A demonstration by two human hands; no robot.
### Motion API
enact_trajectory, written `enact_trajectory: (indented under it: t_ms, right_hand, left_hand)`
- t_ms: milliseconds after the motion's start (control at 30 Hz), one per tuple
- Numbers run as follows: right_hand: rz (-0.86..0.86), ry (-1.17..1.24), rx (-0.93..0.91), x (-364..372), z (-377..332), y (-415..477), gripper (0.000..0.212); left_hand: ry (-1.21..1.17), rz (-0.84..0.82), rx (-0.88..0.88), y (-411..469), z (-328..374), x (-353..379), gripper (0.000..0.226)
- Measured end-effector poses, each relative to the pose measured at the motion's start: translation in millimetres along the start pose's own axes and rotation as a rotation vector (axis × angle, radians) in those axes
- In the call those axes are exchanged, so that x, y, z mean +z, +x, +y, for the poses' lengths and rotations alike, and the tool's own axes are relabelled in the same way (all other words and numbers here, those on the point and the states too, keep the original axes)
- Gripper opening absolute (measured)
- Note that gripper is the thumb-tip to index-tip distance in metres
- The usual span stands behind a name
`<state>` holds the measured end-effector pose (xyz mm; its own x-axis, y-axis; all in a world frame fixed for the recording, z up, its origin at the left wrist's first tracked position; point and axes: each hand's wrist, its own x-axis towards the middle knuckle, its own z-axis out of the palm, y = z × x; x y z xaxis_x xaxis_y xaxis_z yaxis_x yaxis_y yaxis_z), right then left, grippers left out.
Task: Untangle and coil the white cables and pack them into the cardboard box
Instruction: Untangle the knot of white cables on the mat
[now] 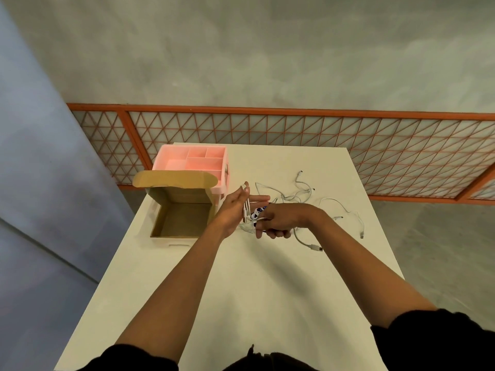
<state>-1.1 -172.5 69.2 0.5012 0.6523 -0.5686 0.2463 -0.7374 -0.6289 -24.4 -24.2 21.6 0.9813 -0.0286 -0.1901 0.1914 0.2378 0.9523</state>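
Observation:
My left hand [237,207] is held up with straight fingers, and loops of a white cable [247,207] are wound across its palm. My right hand [278,220] is just right of it, fingers curled round the same cable, whose free end with a plug [316,247] trails onto the table. A small dark patterned thing shows between my hands. More white cables [300,195] lie tangled on the table behind my right hand. The open cardboard box [160,228] stands left of my hands, its lid flap raised.
A pink plastic organiser [225,156] with compartments stands right behind the box. The white table [241,290] ends close on the left of the box and far right of the cables. An orange mesh fence [321,135] runs behind the table.

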Motion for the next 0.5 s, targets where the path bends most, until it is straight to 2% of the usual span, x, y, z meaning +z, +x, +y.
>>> enact_trajectory:
  t_ms: [133,233,300,400,500]
  right_hand:
    - [-0.010,-0.087,-0.017,-11,-6,-1,0.010]
    - [0.061,-0.205,0.033,-21,-10,-2,0.027]
    - [0.125,-0.250,0.044,-28,-12,-3,0.027]
    - [0.185,-0.236,0.021,-38,-13,-7,0.020]
    - [0.259,-0.169,-0.052,-44,-10,-10,0.011]
  left_hand:
    - [0.132,0.057,-0.067,-3,-6,-5,0.026]
    - [0.329,-0.014,-0.068,-5,-8,-5,0.036]
    - [0.450,-0.076,-0.102,-4,-9,-9,0.040]
    - [0.440,-0.187,-0.178,-8,-4,-11,0.033]
    - [0.356,-0.214,-0.199,-10,2,-8,0.031]
